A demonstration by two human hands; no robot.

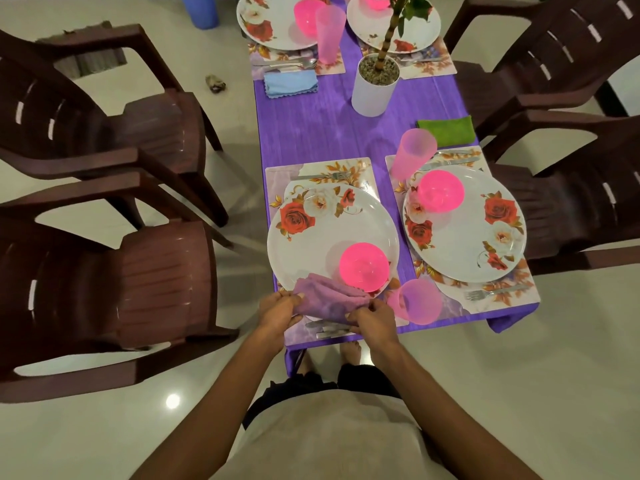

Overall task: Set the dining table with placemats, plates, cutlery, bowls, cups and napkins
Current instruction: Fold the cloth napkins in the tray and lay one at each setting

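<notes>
A purple napkin (327,299) hangs between my two hands over the near edge of the near-left floral plate (311,244). My left hand (278,308) pinches its left end and my right hand (372,318) pinches its right end. A pink bowl (363,265) sits on that plate, and a pink cup (417,301) stands just right of my right hand. Cutlery (329,329) lies on the placemat (360,168) under the napkin. The near-right setting has a plate (467,230), bowl (440,190), cup (414,157) and a green napkin (446,131).
A white pot with a plant (374,84) stands mid-table on the purple cloth (311,126). Two far settings carry plates, bowls, a pink cup (329,32) and a blue napkin (291,83). Brown plastic chairs (138,271) flank both sides of the table.
</notes>
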